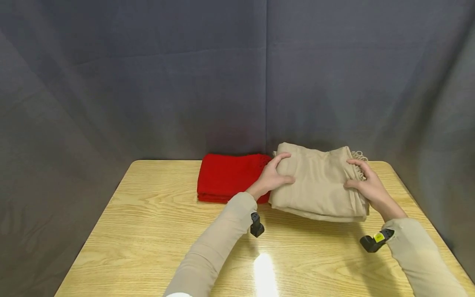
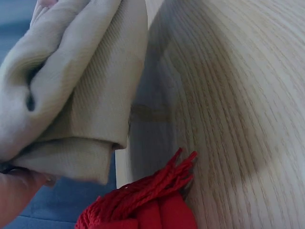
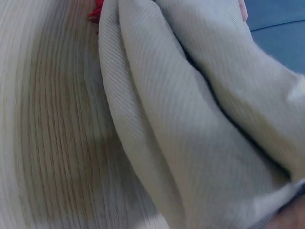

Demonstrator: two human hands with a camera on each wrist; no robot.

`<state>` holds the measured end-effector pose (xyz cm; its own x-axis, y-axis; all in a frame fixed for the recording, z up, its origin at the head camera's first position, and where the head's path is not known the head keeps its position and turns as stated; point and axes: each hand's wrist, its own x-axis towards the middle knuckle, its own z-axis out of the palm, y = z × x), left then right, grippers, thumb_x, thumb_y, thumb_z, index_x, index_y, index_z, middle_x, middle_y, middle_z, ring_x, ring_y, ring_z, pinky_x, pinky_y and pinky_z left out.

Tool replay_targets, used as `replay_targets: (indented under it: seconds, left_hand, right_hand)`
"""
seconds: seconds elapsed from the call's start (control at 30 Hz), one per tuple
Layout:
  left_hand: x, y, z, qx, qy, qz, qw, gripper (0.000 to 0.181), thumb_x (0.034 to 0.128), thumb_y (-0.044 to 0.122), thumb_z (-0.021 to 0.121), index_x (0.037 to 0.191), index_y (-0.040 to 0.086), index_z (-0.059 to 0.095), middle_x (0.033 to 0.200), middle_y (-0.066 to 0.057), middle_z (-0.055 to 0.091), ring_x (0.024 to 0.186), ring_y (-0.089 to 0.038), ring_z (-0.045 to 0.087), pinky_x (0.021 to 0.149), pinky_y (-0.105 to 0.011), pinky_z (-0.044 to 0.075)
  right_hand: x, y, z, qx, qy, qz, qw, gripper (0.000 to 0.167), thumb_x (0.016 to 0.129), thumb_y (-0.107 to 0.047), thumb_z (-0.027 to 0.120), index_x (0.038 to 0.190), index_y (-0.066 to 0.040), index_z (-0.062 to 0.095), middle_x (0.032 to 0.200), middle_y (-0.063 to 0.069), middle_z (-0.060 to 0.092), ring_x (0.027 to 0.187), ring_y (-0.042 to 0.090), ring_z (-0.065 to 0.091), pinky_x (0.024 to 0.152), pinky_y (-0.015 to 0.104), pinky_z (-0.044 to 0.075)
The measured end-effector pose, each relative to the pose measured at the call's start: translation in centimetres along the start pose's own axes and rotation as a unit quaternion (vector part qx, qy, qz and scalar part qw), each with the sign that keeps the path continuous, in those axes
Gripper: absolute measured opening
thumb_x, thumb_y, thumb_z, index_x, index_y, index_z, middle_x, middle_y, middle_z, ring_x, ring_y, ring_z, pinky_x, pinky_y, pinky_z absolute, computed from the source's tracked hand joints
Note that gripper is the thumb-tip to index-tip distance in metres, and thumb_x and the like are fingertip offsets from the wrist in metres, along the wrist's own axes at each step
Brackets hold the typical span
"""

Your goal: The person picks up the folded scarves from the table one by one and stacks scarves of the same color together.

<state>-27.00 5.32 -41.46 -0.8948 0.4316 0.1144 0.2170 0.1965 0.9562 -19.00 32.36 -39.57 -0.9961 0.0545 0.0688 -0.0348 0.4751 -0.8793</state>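
A folded beige fringed scarf (image 1: 315, 181) is held slightly above the right part of the table, its near edge tilted down. My left hand (image 1: 271, 177) grips its left side, thumb on top. On the right side, my right hand (image 1: 369, 185) holds it near the fringe, also with the thumb on top. The layered folds of the scarf (image 2: 90, 81) hang clear of the wood in the left wrist view. A folded red scarf (image 1: 231, 175) lies flat just left of it, its red fringe (image 2: 152, 188) close to my left hand.
The light wooden table (image 1: 156, 239) has its back edge against a dark grey curtain (image 1: 167, 82). Bare wood shows left of the red scarf and in front of both scarves.
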Motion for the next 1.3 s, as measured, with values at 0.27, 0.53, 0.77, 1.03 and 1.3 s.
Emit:
replay_targets:
  seconds: [0.27, 0.53, 0.77, 1.03, 1.3]
  left_hand:
    - [0.1, -0.5, 0.3, -0.013, 0.008, -0.017, 0.9997, 0.070, 0.0672, 0.000, 0.075, 0.128, 0.024, 0.049, 0.129, 0.000, 0.046, 0.106, -0.016, 0.045, 0.088, -0.032, 0.039]
    - [0.2, -0.8, 0.9, -0.019, 0.020, -0.033, 0.9991, 0.071, 0.0669, -0.003, 0.073, 0.128, 0.022, 0.049, 0.132, 0.000, 0.044, 0.112, -0.017, 0.043, 0.090, -0.034, 0.039]
    - [0.7, -1.1, 1.5, -0.022, 0.037, -0.040, 0.9982, 0.072, 0.0654, -0.009, 0.070, 0.128, 0.020, 0.050, 0.132, 0.000, 0.045, 0.113, -0.017, 0.043, 0.089, -0.033, 0.040]
    - [1.0, -1.5, 1.9, -0.046, 0.055, -0.055, 0.9959, 0.073, 0.0638, -0.015, 0.066, 0.128, 0.017, 0.051, 0.131, -0.003, 0.045, 0.111, -0.018, 0.043, 0.085, -0.031, 0.042]
    - [1.3, -2.3, 2.2, -0.052, 0.061, -0.069, 0.9943, 0.074, 0.0632, -0.019, 0.060, 0.128, 0.016, 0.050, 0.132, -0.005, 0.043, 0.118, -0.018, 0.039, 0.090, -0.032, 0.039]
  right_hand:
    - [0.4, 0.6, 0.3, 0.018, 0.001, 0.001, 0.9998, 0.064, 0.076, 0.004, 0.062, 0.131, -0.019, 0.039, 0.128, 0.015, 0.029, 0.096, 0.014, 0.040, 0.071, 0.019, 0.040]
    - [0.6, 1.0, 0.4, 0.025, 0.001, 0.008, 0.9997, 0.062, 0.076, 0.003, 0.062, 0.128, -0.022, 0.041, 0.125, 0.015, 0.031, 0.095, 0.015, 0.040, 0.070, 0.019, 0.041]
    - [1.4, 1.5, 0.5, 0.020, 0.008, 0.022, 0.9995, 0.063, 0.075, 0.003, 0.062, 0.130, -0.018, 0.040, 0.134, 0.022, 0.025, 0.105, 0.027, 0.036, 0.074, 0.026, 0.038]
    - [2.2, 2.6, 0.8, 0.026, 0.022, 0.049, 0.9982, 0.066, 0.074, 0.004, 0.061, 0.133, -0.014, 0.039, 0.126, 0.021, 0.030, 0.101, 0.031, 0.038, 0.070, 0.028, 0.041]
    - [3.1, 3.4, 1.6, 0.023, 0.044, 0.062, 0.9968, 0.069, 0.072, 0.006, 0.062, 0.135, -0.005, 0.036, 0.116, 0.016, 0.032, 0.096, 0.027, 0.035, 0.072, 0.030, 0.039]
